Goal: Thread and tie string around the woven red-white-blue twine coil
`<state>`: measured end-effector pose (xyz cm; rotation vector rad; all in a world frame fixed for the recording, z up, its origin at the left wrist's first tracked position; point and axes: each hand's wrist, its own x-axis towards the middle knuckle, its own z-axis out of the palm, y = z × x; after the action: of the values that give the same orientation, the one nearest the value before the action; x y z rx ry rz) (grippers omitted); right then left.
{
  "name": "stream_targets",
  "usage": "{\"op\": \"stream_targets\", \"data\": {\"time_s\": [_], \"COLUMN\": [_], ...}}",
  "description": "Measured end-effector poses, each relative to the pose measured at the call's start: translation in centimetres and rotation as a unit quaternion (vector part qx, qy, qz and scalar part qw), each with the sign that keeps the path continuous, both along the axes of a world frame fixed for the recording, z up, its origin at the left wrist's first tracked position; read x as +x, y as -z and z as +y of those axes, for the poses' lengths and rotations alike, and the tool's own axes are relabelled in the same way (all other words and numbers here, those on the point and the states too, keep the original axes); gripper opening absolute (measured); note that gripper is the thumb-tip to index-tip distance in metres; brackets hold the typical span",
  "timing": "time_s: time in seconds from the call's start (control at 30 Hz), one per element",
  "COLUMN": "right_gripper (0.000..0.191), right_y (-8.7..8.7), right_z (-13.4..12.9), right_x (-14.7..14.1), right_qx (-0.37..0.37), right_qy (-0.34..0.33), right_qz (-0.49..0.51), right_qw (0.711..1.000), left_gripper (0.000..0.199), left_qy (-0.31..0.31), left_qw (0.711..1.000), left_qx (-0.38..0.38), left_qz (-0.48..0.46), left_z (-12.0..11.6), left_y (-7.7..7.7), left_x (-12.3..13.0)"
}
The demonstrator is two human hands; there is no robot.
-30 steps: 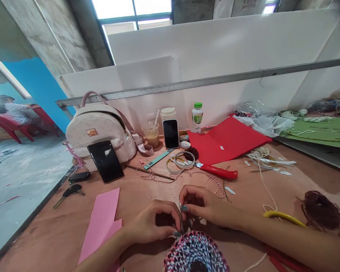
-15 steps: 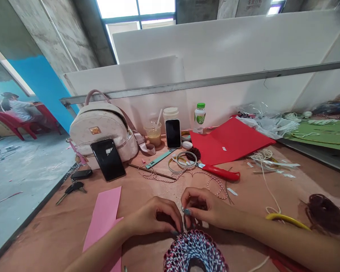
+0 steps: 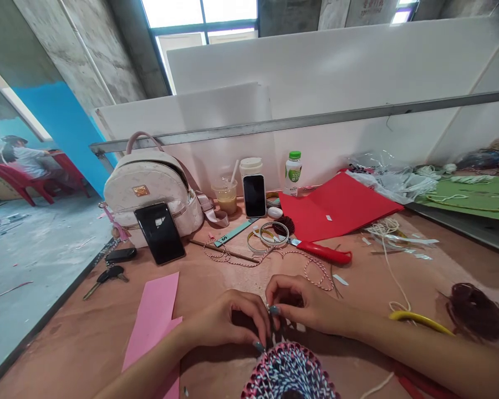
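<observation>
Left hand (image 3: 214,322) and right hand (image 3: 314,310), fingers curled narrow (whether they pinch anything cannot be told), sit at the far edge of the knitted piece (image 3: 291,368); that piece now shows slightly lower, suggesting a small readjustment in the handwork.

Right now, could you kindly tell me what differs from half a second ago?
The knitted piece has shifted slightly toward the person, so less of it is in frame, and the left hand has dipped its thumb with it. The right hand looks nearly unchanged; no grip or release is visible. The backpack, red paper and red-handled tool stayed put.
</observation>
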<state>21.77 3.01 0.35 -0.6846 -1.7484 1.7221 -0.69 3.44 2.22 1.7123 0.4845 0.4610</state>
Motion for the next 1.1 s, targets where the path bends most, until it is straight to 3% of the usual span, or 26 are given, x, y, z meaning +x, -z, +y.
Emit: {"op": "stream_targets", "data": {"time_s": [0.13,0.3,0.43,0.53,0.7,0.87,0.93,1.1], "right_gripper": [0.023,0.015,0.006,0.006,0.007,0.012,0.009,0.042], "right_y": [0.2,-0.2,-2.3,-4.8,-7.9,-8.3,-8.0,-7.8], "right_z": [0.0,0.2,0.2,-0.2,-1.4,-2.2,-2.3,-3.0], "right_x": [0.1,0.3,0.6,1.2,2.5,2.7,2.6,2.0], "right_qx": [-0.006,0.06,0.119,0.219,0.381,0.459,0.518,0.688], "right_qy": [-0.003,0.046,0.099,0.081,0.045,0.071,0.096,0.137], "right_qz": [0.01,-0.019,-0.045,-0.098,-0.184,-0.248,-0.265,-0.271], "right_qw": [1.0,0.997,0.987,0.967,0.905,0.85,0.808,0.659], "left_gripper": [0.038,0.035,0.013,0.007,0.013,0.009,0.012,0.017], "left_qy": [-0.053,-0.092,-0.109,-0.126,-0.117,-0.123,-0.133,-0.154], "left_qw": [0.998,0.996,0.993,0.988,0.978,0.977,0.976,0.972], "left_qx": [-0.019,-0.008,0.04,0.087,0.172,0.175,0.169,0.172], "left_qz": [-0.011,-0.005,0.012,0.02,0.027,0.029,0.034,0.043], "left_z": [0.1,0.0,-0.6,-1.1,-1.5,-1.6,-1.7,-2.0], "left_y": [0.4,-0.2,-2.2,-3.8,-5.1,-5.1,-5.1,-5.2], "left_x": [-0.2,0.0,0.4,0.6,0.5,0.4,0.5,0.9]}}
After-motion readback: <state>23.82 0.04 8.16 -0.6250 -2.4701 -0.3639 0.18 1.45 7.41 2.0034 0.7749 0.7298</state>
